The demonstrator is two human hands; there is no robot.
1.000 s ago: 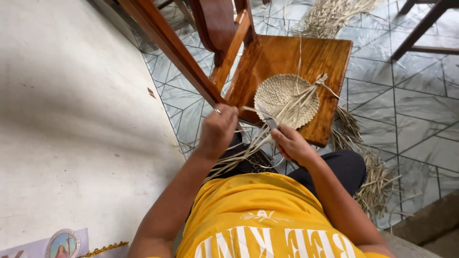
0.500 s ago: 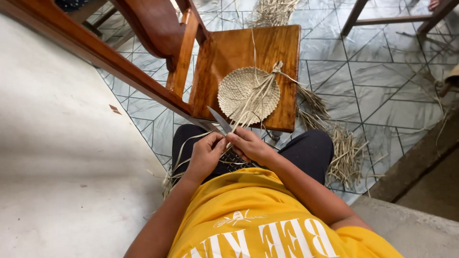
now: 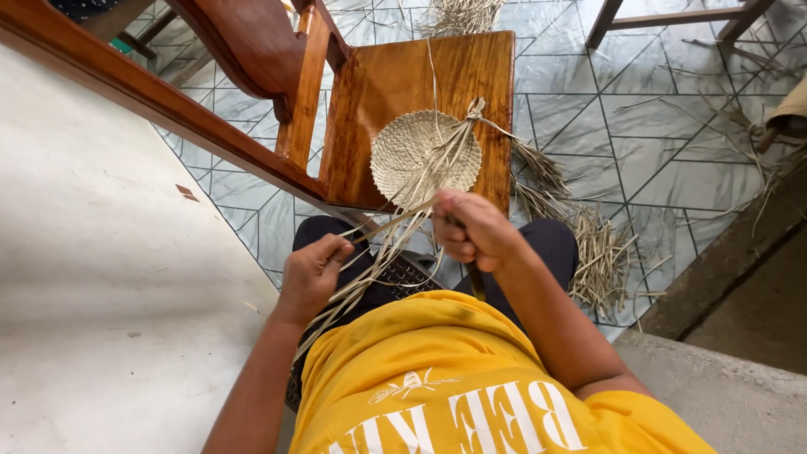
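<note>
A round woven straw mat [image 3: 412,151] lies on the seat of a wooden chair [image 3: 395,76]. Long loose straw strips [image 3: 370,269] run from the mat down over my lap. My left hand [image 3: 313,271] is closed on these strips above my left thigh. My right hand [image 3: 472,229] is a fist at the seat's front edge, gripping a dark-handled tool [image 3: 477,282] whose end pokes out below the fist. One strip stretches taut between the two hands. The tool's working end is hidden by my fingers.
A pile of dry straw [image 3: 597,252] lies on the tiled floor [image 3: 639,143] right of my knee, with more straw [image 3: 462,13] behind the chair. Another chair's legs [image 3: 672,17] stand at the top right. A concrete step [image 3: 723,395] is at lower right, a pale wall [image 3: 101,277] at left.
My hands came together, then parted: the left drew the strips down to the left, and the right rose to the seat's front edge. The view shifted.
</note>
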